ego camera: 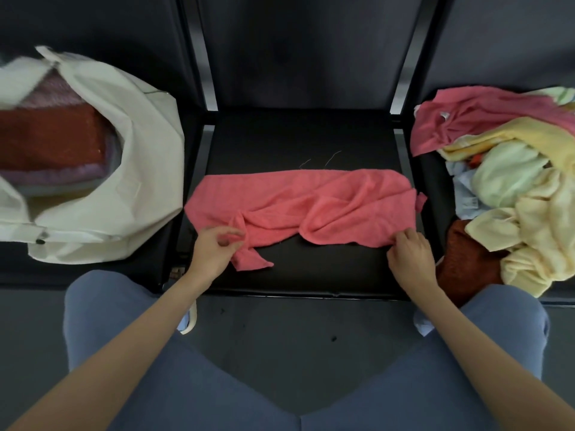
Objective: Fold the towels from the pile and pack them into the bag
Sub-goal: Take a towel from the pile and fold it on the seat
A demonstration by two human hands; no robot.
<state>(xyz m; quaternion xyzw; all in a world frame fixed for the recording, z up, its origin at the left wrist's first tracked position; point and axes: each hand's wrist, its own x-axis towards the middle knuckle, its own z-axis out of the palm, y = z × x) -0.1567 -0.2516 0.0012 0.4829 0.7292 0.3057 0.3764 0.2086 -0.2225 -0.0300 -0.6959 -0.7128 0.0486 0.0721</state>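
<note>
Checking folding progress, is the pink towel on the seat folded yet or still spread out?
Not neatly folded: the pink towel lies spread and wrinkled across the black seat, both hands pinching its near edge.

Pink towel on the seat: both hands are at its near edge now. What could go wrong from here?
The pink towel lies wrinkled and bunched, so a fold started now would probably come out lopsided; flatten it first.

The left hand pinches a twisted corner, the right hand the near edge. Uneven pulling could drag it off the black seat.

Its right end lies close to the towel pile, so it may snag loose towels.
</note>
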